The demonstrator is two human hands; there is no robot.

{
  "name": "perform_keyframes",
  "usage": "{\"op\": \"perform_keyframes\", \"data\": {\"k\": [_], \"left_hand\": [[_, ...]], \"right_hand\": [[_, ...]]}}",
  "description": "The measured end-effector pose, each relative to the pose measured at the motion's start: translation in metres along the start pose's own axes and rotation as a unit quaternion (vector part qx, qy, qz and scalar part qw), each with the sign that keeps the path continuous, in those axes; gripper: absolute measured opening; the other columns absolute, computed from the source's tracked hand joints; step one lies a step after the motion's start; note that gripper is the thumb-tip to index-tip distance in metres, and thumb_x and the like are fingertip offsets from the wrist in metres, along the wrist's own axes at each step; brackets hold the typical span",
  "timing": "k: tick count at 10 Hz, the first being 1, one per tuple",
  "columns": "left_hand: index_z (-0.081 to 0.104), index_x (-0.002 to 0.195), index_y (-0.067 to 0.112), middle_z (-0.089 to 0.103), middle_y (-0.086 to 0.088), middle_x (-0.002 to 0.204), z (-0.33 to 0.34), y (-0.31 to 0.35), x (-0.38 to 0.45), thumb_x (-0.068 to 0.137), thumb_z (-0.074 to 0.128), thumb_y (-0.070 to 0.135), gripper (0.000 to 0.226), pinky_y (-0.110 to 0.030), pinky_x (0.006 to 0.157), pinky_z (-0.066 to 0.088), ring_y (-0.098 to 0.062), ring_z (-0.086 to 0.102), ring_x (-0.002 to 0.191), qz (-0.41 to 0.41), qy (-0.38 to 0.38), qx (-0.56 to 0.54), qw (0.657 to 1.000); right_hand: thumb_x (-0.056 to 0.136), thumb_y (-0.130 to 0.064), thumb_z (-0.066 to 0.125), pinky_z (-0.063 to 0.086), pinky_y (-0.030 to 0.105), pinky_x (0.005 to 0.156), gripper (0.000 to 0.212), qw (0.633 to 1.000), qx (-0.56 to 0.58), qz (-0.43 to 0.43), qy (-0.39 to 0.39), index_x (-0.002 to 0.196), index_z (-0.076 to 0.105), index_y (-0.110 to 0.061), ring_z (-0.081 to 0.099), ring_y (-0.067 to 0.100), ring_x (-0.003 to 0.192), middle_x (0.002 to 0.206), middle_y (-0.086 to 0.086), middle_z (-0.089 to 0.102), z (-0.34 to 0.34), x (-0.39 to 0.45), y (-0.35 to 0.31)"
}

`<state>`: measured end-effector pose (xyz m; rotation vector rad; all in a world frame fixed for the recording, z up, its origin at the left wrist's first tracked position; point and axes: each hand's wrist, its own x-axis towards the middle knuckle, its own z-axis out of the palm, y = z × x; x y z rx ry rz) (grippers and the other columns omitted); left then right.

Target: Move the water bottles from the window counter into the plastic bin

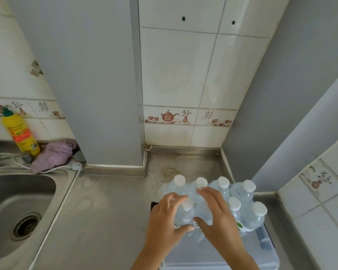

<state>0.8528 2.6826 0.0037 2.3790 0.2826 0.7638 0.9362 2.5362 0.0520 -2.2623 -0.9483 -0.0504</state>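
Several water bottles (219,197) with white caps stand upright and packed tight together in the far end of a clear plastic bin (261,248), which sits on the steel counter (109,211) at the near right, close to the corner where the tiled wall meets the grey one. Standing them shoulder to shoulder looks deliberate: it keeps them from toppling and leaves the near part of the bin free for more. Both hands are on the near-left bottle (185,213) of the group. The left hand (164,217) curls round its left side, fingers over the shoulder near the cap and thumb across the front low on the body. The right hand (217,215) lies just beside it, fingers spread and fairly straight over the neighbouring bottles, thumb reaching left towards the other thumb; whether it grips or merely steadies, I cannot tell for certain, though the loose fingers suggest steadying. Judging by this, the bottle is being settled into its row. To the far left are a sink (18,207), a yellow bottle (21,133) and a lilac cloth (53,154), well apart from the work.
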Motion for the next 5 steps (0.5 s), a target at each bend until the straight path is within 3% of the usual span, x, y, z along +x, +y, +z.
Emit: {"op": "perform_keyframes", "data": {"k": [1,2,3,4,5], "left_hand": [[0.037,0.137,0.044,0.050,0.015,0.126,0.002,-0.001,-0.001,0.068,0.069,0.064,0.079,-0.028,0.085,0.048,-0.006,0.052,0.108,0.036,-0.007,0.042,0.998],[0.040,0.138,0.041,0.060,0.009,0.124,0.005,-0.003,-0.002,0.069,0.070,0.064,0.079,-0.030,0.088,0.046,-0.010,0.052,0.112,0.048,-0.014,0.076,0.996],[0.044,0.135,0.037,0.062,0.008,0.124,0.001,0.002,-0.003,0.066,0.074,0.062,0.080,-0.033,0.088,0.048,-0.013,0.054,0.113,0.050,-0.026,0.093,0.994],[0.048,0.129,0.037,0.063,0.008,0.123,-0.008,0.008,0.001,0.068,0.073,0.062,0.071,-0.034,0.086,0.052,-0.015,0.060,0.110,0.068,-0.009,0.121,0.990],[0.051,0.121,0.036,0.057,0.011,0.125,-0.020,0.021,0.005,0.077,0.054,0.060,0.050,-0.032,0.083,0.054,-0.016,0.067,0.104,0.083,-0.008,0.147,0.986]], "right_hand": [[0.063,-0.020,0.086,0.049,0.014,0.072,0.075,0.998,-0.039,-0.036,0.044,0.126,0.047,-0.034,0.044,0.006,0.120,0.135,-0.016,0.041,0.003,-0.002,0.004],[0.061,-0.026,0.087,0.055,0.026,0.069,0.070,0.992,-0.087,-0.070,0.061,0.122,0.053,-0.027,0.045,0.012,0.119,0.132,-0.009,0.047,0.003,-0.006,0.007],[0.063,-0.034,0.085,0.055,0.032,0.084,0.072,0.982,-0.146,-0.112,0.040,0.127,0.053,-0.023,0.048,0.017,0.123,0.134,-0.002,0.056,0.002,-0.011,0.014],[0.069,-0.041,0.081,0.044,0.032,0.096,0.075,0.972,-0.175,-0.150,0.044,0.133,0.047,-0.024,0.051,0.020,0.127,0.138,0.000,0.055,-0.007,-0.013,0.017],[0.079,-0.043,0.070,0.048,0.035,0.095,0.060,0.965,-0.180,-0.182,0.060,0.132,0.050,-0.023,0.052,0.021,0.126,0.138,0.000,0.055,-0.027,-0.018,0.011]]}}
